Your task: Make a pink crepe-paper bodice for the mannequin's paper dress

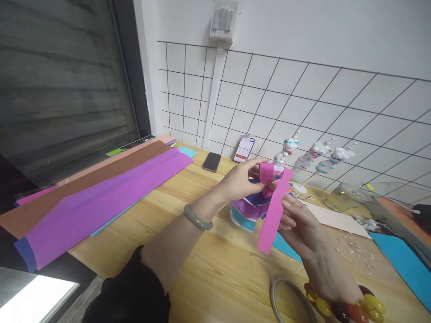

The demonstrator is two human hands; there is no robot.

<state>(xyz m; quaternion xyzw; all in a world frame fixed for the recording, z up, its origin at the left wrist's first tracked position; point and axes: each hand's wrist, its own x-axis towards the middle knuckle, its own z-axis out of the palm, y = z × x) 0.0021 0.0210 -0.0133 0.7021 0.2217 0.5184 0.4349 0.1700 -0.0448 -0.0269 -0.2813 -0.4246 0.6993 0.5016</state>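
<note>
A bright pink crepe paper strip (272,217) wraps around the front of a small white figurine (279,164), one end hanging down. My left hand (243,178) pinches the strip's left part at the figurine's side. On the right, my right hand (299,220) is closed on the strip's edge just above the hanging end. Below the figurine spreads a layered paper skirt (249,211) in dark blue, purple and light blue. The strip hides part of the figurine, and the skirt's right side is covered by the strip and my right hand.
Purple crepe paper (111,193) and brown paper (84,193) lie at left. Behind are a dark phone (212,162) and a phone with a timer (244,150). White figurines on sticks (332,159), a glass bowl (346,197), loose gems (357,251) and blue sheets (400,260) sit at right.
</note>
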